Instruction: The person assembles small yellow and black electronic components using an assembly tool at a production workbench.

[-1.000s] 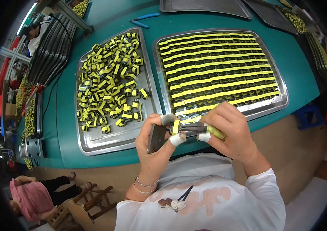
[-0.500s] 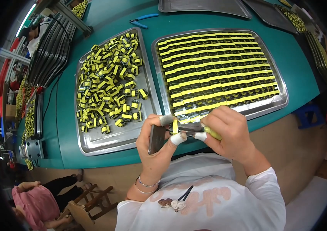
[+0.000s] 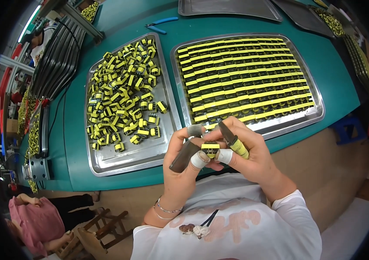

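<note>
Between my two taped thumbs sits a small black-and-yellow transformer [image 3: 210,150], its yellow side facing up. My left hand [image 3: 176,173] is closed, pinching the transformer's left side while a dark flat rectangular block [image 3: 185,157] rests in its palm. My right hand [image 3: 256,160] is closed too. Its thumb presses the transformer's right side, and its fingers keep a dark-bladed tool with a yellow-wrapped handle [image 3: 235,141], blade pointing up and away. Both hands are above the near edge of the right tray [image 3: 319,113], which holds neat rows of the same transformers.
A second metal tray [image 3: 119,164] on the left holds a loose heap of transformers. Blue-handled cutters [image 3: 162,20] lie behind it on the green table [image 3: 76,147]. Dark trays [image 3: 232,9] lie at the back. A person in pink [image 3: 37,221] is at lower left, near a wooden stool [image 3: 95,236].
The transformer has turned to face me and moved right, between both thumbs. The tool's blade has swung from pointing left at the transformer to pointing up. The dark block is more tilted.
</note>
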Motion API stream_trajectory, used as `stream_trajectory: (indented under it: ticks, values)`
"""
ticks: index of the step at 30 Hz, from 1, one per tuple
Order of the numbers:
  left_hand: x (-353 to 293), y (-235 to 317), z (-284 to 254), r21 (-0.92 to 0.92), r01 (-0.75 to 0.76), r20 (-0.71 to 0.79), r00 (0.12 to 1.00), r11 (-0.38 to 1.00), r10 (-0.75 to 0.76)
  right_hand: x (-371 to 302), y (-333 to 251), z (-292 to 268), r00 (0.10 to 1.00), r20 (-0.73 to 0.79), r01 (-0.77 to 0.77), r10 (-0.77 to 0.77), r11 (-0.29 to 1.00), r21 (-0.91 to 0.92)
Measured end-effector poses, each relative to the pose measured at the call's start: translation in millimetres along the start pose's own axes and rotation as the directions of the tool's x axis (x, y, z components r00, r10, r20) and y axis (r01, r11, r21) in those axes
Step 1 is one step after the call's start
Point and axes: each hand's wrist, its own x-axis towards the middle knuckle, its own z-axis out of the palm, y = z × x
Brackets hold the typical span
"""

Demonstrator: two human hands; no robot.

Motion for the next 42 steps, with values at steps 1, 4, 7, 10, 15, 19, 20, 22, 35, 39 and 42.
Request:
stream_trajectory:
  ticks: [1,4,7,10,15,19,20,22,35,39,42]
  values:
    - [0,0,0,0.0,-0.001,0.0,1.0,1.0,0.001,-1,0,0,1.0,0.001,0.001,-0.001,1.0,0.0]
    - [0,-2,-4,0.079,-0.017,0.035,0.999,0.997,0.014,-4,-1,2,0.996,0.031,-0.092,0.088,0.989,0.117]
    - [2,-7,-15,0.147,-0.054,0.051,0.998,0.988,0.047,-4,1,2,0.996,0.014,-0.085,0.084,0.975,0.206]
    - [7,-8,-24,-0.121,-0.044,-0.003,0.999,0.992,0.044,-8,-2,1,0.97,0.036,-0.236,0.24,0.901,0.364]
    - [15,-3,-16,-0.583,-0.138,-0.044,0.989,0.801,0.138,-7,5,16,0.988,-0.045,-0.122,0.147,0.927,0.353]
    - [15,0,0,-0.426,-0.17,-0.046,0.985,0.889,0.166,0,7,22,0.997,-0.036,0.066,-0.065,0.998,0.024]
    - [16,0,2,-0.367,-0.184,-0.035,0.982,0.912,0.185,1,7,23,0.997,-0.035,0.065,-0.064,0.998,0.025]
    - [18,0,5,-0.29,-0.182,-0.036,0.983,0.94,0.179,2,6,23,0.992,-0.034,0.113,-0.119,0.983,-0.147]
    - [16,-6,7,-0.081,-0.24,0.009,0.97,0.967,0.242,1,-10,22,0.973,0.045,0.225,-0.228,0.876,-0.426]
    - [16,-7,5,-0.039,-0.244,0.045,0.968,0.969,0.246,11,-2,21,0.982,-0.072,0.155,-0.176,0.96,-0.232]
    - [15,-8,3,-0.046,-0.221,0.058,0.973,0.974,0.224,10,5,21,0.984,-0.091,0.138,-0.155,0.976,-0.168]
